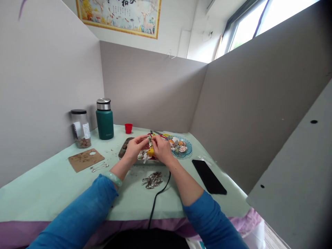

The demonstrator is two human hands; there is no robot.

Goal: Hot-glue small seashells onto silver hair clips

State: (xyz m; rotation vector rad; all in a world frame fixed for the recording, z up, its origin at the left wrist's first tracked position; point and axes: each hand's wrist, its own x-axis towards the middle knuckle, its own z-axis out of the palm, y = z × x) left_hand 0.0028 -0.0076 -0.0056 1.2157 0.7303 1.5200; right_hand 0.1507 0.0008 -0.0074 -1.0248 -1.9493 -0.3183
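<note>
My left hand [135, 147] and my right hand [161, 148] meet above a metal tray [123, 148], fingertips pinched together on a small metal piece [150, 139] that I cannot name. Under my right hand a yellow glue gun [150, 152] rests at the tray, its black cord [155, 200] running toward me. A pile of small metal clips [153, 180] lies on the green table cover just in front of my wrists. A blue glass dish [187, 149] with shells and beads sits right of the tray.
A black phone [209, 176] lies at the right. At the back left stand a green flask [104, 119], a glass jar [81, 128] and a small red cup [128, 128]. A brown card [86, 159] and loose clips [99, 167] lie at the left. Grey partitions enclose the desk.
</note>
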